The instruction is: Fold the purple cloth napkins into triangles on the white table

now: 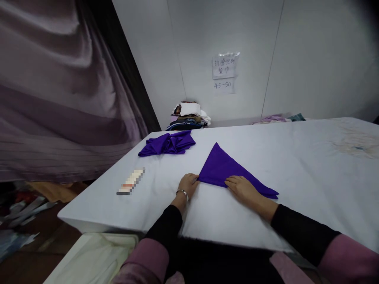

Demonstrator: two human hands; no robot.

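Observation:
A purple cloth napkin (pixel 220 165) lies folded into a triangle on the white table (pixel 296 169). My left hand (pixel 188 184) pinches the napkin's near left corner, fingers closed on the fabric. Resting flat on the napkin's lower edge is my right hand (pixel 240 186), its fingers stretched out and pressing the cloth down. A bracelet circles my left wrist. A second purple napkin (pixel 167 143), gathered into a bow-like shape, sits at the far left of the table, apart from both hands.
A small flat rectangular object (pixel 130 181) lies near the table's left edge. A pile of folded fabrics (pixel 189 115) sits by the wall behind the table. A paper note (pixel 225 71) hangs on the wall. A grey-purple curtain (pixel 59 98) hangs at left.

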